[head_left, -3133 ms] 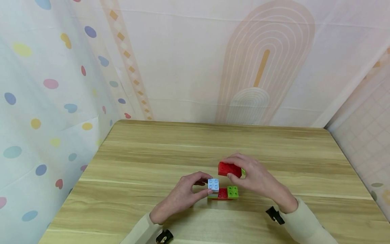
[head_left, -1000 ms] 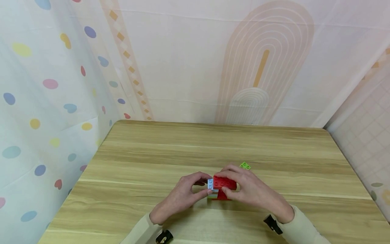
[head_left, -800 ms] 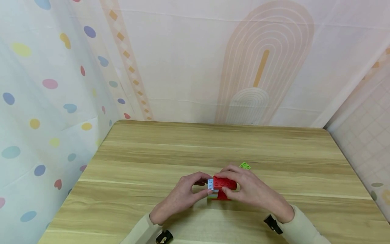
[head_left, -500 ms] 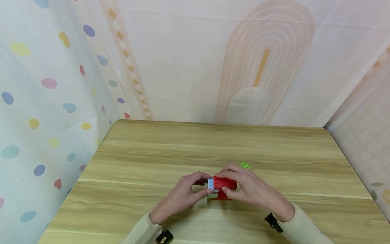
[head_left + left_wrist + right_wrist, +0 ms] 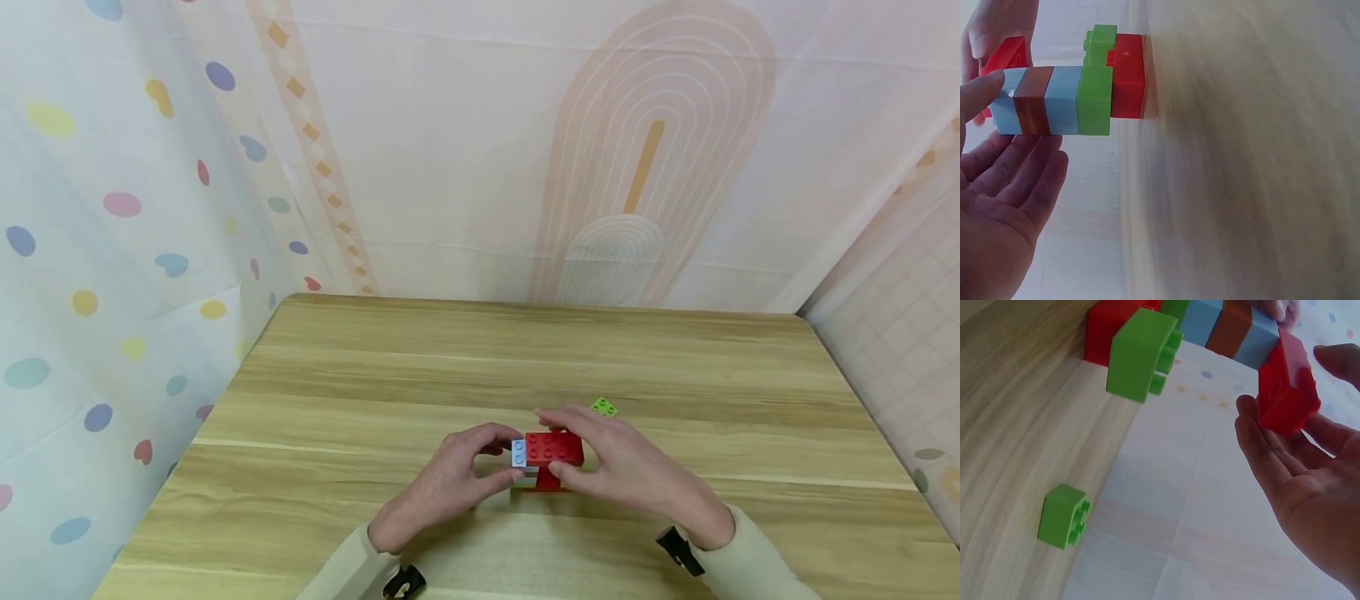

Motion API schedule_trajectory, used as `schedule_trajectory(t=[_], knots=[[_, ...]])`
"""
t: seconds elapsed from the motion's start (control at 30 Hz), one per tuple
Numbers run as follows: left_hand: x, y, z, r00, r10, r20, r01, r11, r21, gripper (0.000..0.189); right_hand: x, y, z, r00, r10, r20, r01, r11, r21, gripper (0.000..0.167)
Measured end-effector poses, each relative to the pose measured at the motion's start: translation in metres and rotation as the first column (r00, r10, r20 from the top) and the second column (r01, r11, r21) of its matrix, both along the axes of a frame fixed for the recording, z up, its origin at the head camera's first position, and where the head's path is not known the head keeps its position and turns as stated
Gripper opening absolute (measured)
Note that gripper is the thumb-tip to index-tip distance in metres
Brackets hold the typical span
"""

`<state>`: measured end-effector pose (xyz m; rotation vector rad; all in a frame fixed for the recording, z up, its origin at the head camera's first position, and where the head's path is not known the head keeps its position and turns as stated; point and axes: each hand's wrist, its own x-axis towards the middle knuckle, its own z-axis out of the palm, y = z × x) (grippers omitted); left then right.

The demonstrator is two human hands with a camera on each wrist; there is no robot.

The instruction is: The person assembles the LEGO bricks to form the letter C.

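Observation:
A tower of toy building bricks stands on the table: a red base brick, then green, light blue, brown and an upper light blue brick. On top a long red brick covers half of the upper blue one and overhangs to the right. My left hand pinches the upper blue brick between thumb and fingers. My right hand surrounds the overhanging red brick with thumb and fingers spread apart from it. Another green brick sits on the base's right end.
A loose green brick lies on the wooden table just beyond my right hand. A patterned curtain hangs behind the table's far edge, and a dotted one is at the left.
The long red brick came down leftward onto the upper blue brick. My right fingers have since loosened from it and spread. The left hand has stayed in place.

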<state>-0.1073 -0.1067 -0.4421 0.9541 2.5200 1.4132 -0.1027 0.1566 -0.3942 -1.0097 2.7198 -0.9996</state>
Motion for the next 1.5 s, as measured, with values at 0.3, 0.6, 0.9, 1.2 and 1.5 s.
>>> schedule_trajectory(t=[0.3,0.6,0.9,1.2,1.5], knots=[[0.0,0.006,0.006,1.0,0.014,-0.012,-0.014,1.0,0.006,0.046,0.0,0.02,0.002,0.996,-0.082,-0.032,0.08,0.994,-0.078,0.049],[-0.003,0.014,0.014,0.997,0.024,-0.068,-0.027,0.999,-0.04,0.038,-0.002,0.034,0.001,0.99,-0.105,-0.093,0.095,0.99,-0.108,0.043],[-0.002,0.017,0.014,0.997,0.029,-0.072,-0.028,0.999,0.017,0.033,-0.006,0.041,-0.001,0.982,-0.125,-0.145,0.112,0.989,-0.093,0.04],[-0.002,0.018,0.016,0.998,0.038,-0.059,-0.037,0.999,0.004,0.032,-0.017,0.049,-0.008,0.981,-0.125,-0.149,0.117,0.991,-0.062,0.036],[-0.003,0.02,0.017,0.999,0.028,-0.023,-0.028,1.0,0.003,0.032,-0.034,0.054,-0.014,0.99,-0.132,-0.055,0.131,0.991,-0.012,0.039]])
